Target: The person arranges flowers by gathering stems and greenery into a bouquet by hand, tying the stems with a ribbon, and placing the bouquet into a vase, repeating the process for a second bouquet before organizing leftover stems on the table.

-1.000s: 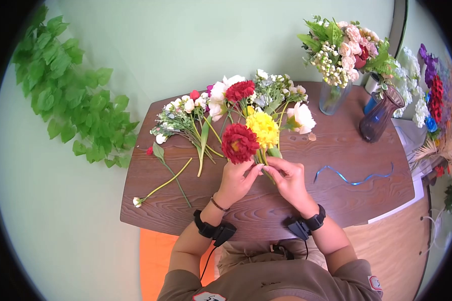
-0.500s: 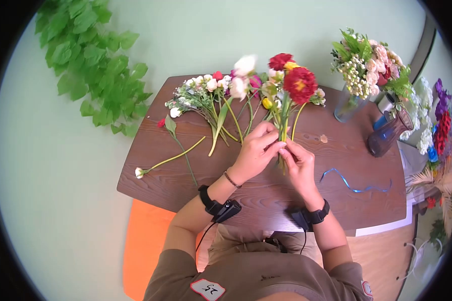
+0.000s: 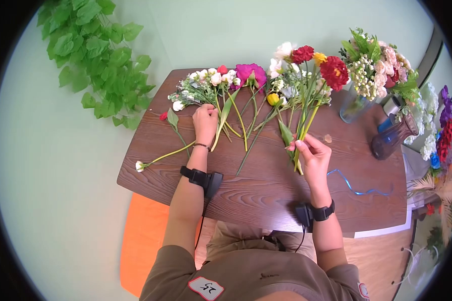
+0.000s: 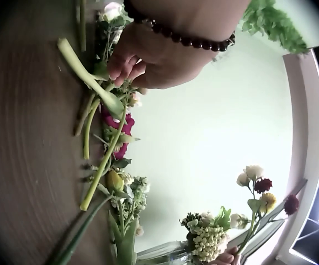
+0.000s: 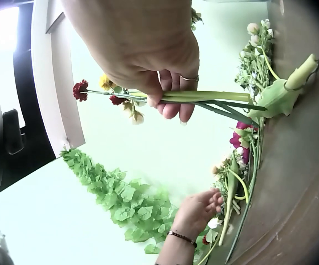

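In the head view, my right hand pinches the lower stems of a bunch with red, yellow and white blooms. The right wrist view shows those stems between thumb and fingers of my right hand. My left hand, fingers loosely bent, is over the stems below the white blossoms at the left. In the left wrist view its fingers lie beside those stems and a leaf; contact is unclear. A magenta flower and a yellow bud lie to the right.
A glass vase with pink flowers and a dark purple vase stand at the table's right. A blue ribbon curls near the right edge. A white flower and a small red bud lie at the left.
My left hand has left the held bunch and moved left to the white blossoms' stems. My right hand has shifted right with the bunch. The magenta flower is now in full view.
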A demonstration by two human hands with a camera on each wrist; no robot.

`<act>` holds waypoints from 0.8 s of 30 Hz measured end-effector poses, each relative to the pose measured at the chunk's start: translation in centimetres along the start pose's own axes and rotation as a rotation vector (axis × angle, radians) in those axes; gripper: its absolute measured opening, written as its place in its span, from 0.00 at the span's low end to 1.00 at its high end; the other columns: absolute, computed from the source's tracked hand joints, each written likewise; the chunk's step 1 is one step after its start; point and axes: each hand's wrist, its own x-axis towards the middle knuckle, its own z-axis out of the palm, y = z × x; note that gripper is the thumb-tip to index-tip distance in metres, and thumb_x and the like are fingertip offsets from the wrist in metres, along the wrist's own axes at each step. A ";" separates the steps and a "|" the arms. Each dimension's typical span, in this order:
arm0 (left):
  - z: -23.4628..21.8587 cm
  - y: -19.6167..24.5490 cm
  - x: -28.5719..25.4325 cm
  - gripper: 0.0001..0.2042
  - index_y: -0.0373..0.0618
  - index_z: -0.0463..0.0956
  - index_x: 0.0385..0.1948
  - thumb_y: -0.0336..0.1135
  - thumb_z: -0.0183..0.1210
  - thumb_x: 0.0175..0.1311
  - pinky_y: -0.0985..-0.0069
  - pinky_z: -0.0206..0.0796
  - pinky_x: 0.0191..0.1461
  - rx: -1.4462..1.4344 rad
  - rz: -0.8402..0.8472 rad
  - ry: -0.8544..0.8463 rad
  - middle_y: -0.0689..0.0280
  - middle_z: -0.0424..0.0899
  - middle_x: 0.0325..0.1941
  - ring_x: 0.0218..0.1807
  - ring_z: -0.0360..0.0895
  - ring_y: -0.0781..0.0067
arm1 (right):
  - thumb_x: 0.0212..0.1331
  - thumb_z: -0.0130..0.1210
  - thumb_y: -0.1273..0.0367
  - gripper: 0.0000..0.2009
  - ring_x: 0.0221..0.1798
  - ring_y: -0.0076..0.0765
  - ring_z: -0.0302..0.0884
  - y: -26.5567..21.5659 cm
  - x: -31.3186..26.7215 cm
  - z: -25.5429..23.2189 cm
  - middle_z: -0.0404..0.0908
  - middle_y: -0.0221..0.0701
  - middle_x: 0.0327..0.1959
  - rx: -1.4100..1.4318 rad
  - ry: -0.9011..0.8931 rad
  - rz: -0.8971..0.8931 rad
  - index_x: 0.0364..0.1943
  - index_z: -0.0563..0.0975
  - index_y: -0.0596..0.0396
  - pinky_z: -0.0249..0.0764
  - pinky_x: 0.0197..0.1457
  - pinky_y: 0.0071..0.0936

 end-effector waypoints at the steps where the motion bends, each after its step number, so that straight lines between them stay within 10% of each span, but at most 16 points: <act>1: 0.0 -0.9 0.1 0.10 0.33 0.77 0.32 0.31 0.61 0.54 0.79 0.69 0.22 0.129 0.025 0.060 0.60 0.81 0.24 0.21 0.79 0.75 | 0.57 0.54 0.78 0.09 0.31 0.25 0.78 0.1 -0.2 -0.1 0.81 0.35 0.31 0.044 0.006 0.016 0.41 0.78 0.67 0.74 0.38 0.20; 4: -0.3 0.7 -0.1 0.11 0.35 0.77 0.25 0.35 0.63 0.51 0.63 0.69 0.38 0.064 -0.177 -0.035 0.53 0.81 0.25 0.31 0.78 0.52 | 0.56 0.55 0.78 0.09 0.32 0.25 0.78 0.1 -0.5 -0.2 0.81 0.35 0.31 0.055 -0.002 0.017 0.41 0.78 0.67 0.74 0.39 0.20; 14: 0.1 1.8 -0.2 0.14 0.36 0.79 0.22 0.41 0.65 0.47 0.62 0.70 0.39 0.298 -0.138 -0.093 0.51 0.81 0.26 0.32 0.79 0.51 | 0.55 0.55 0.79 0.10 0.32 0.27 0.79 0.1 -1.1 0.3 0.80 0.36 0.31 0.047 -0.047 0.013 0.41 0.78 0.67 0.75 0.39 0.21; 24: -1.1 1.1 0.5 0.05 0.37 0.78 0.25 0.26 0.63 0.46 0.81 0.60 0.22 -0.390 -0.441 0.009 0.69 0.77 0.19 0.20 0.70 0.82 | 0.55 0.55 0.79 0.10 0.32 0.28 0.79 0.1 -1.1 0.0 0.80 0.37 0.32 0.072 -0.049 0.031 0.42 0.78 0.67 0.75 0.39 0.22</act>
